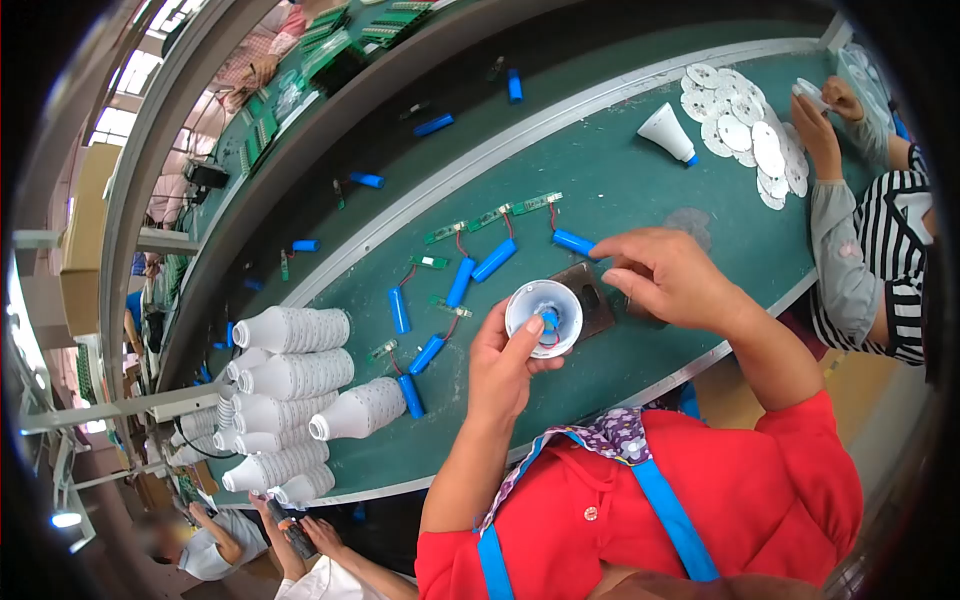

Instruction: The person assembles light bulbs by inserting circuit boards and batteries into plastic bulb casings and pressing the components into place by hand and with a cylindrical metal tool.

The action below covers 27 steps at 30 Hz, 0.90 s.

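My left hand (503,365) is wrapped round a white cone-shaped bulb housing (515,322), its wide mouth facing up. A blue part and a red wire show inside it, with my thumb over the rim. My right hand (668,278) is at the near end of a blue cylindrical battery (572,242), thumb and index finger apart; the index fingertip overlaps that end, and I cannot tell if it touches. A red wire joins this battery to a small green circuit board (537,204). Similar battery-and-board sets, one with a blue battery (493,261), lie to the left.
Nested white housings (295,372) are stacked at the left. A dark block (590,300) lies beside my left hand. Farther right are a single white housing (667,133), white discs (735,120) and a co-worker's hands (825,115). Batteries lie along the dark channel (390,150).
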Motion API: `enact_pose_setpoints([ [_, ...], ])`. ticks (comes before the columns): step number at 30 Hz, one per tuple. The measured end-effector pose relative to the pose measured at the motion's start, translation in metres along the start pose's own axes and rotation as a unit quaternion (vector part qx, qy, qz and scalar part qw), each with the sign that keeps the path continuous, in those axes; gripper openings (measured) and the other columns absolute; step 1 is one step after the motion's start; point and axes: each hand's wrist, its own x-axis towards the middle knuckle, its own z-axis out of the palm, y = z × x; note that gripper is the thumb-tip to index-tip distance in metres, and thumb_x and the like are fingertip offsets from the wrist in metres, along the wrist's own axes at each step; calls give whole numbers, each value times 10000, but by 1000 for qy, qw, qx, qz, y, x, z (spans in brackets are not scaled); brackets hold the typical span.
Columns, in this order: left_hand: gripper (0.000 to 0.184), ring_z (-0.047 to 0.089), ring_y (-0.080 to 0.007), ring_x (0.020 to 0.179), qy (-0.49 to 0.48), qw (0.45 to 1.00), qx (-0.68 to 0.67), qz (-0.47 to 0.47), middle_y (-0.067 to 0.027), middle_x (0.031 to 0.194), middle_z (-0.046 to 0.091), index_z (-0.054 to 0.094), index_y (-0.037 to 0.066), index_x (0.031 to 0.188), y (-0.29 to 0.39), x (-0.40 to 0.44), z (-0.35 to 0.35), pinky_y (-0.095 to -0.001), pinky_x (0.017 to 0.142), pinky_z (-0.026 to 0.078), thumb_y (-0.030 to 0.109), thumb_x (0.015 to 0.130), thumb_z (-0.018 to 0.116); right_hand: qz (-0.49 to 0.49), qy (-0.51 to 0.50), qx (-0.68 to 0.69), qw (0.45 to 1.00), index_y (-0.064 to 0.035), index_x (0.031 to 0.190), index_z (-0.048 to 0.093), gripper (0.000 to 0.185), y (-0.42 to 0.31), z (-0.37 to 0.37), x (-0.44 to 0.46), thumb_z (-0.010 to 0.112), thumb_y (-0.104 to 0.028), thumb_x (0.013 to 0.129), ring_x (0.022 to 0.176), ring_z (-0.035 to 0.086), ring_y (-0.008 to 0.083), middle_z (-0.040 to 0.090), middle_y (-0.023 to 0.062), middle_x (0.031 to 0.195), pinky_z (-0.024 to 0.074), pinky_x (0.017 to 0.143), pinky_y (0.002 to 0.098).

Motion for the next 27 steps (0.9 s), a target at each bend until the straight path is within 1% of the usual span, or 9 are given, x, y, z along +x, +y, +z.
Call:
enact_pose_setpoints([
  [8,403,639,-160,805,-10,1000,-15,8,-98,1023,587,449,2,1203,-1,5,6,-269,586,575,149,853,585,-114,22,9,993,-51,960,603,208,2,3,8,634,-129,770,696,568,278,590,100,753,457,628,369],
  [11,391,640,-162,808,-13,1000,-25,14,-99,1026,589,461,4,1196,-3,5,5,-269,585,576,137,852,588,-105,35,8,994,-68,976,597,221,4,6,7,637,-126,766,705,559,272,578,92,746,448,635,367],
  [14,379,639,-162,813,11,999,-28,20,-100,1029,591,471,10,1193,-6,5,7,-266,584,576,126,852,588,-172,59,7,983,-73,977,594,228,-7,10,-1,642,-129,761,721,557,263,573,76,746,441,642,357],
  [17,380,638,-159,813,12,999,-28,26,-97,1029,594,473,17,1201,-6,5,9,-263,583,574,132,857,585,-190,110,-23,975,-75,989,590,248,-19,17,-1,650,-131,755,740,556,269,575,80,756,440,655,361],
  [19,373,638,-156,809,12,999,-28,30,-92,1024,596,481,16,1201,-8,4,8,-259,583,572,137,862,579,-68,-1,43,997,-56,1085,547,306,-18,21,5,612,-174,811,725,557,230,587,101,825,454,689,346],
  [21,353,644,-174,787,20,999,-20,35,-104,1007,604,493,11,1184,-9,3,9,-264,578,573,150,869,568,35,-138,168,975,-42,1178,497,372,-7,36,17,582,-200,852,716,545,179,588,102,884,457,727,334],
  [22,338,652,-193,766,28,999,-14,38,-118,992,611,502,6,1167,-10,3,10,-271,573,576,160,873,560,1,-163,170,972,-54,1247,428,426,-4,45,20,529,-277,900,707,527,122,569,95,937,488,669,307],
  [25,317,656,-205,758,46,998,-1,41,-125,972,619,517,2,1144,-8,3,12,-273,573,575,179,883,550,240,-291,284,882,-97,1293,375,448,-24,30,28,503,-301,915,684,499,96,538,66,921,491,559,269],
  [27,312,653,-198,769,48,998,4,37,-117,971,619,521,3,1140,-7,2,14,-269,578,571,184,887,546,254,-296,302,870,-112,1293,368,441,-23,31,29,489,-303,915,657,473,80,526,45,873,480,529,257],
])
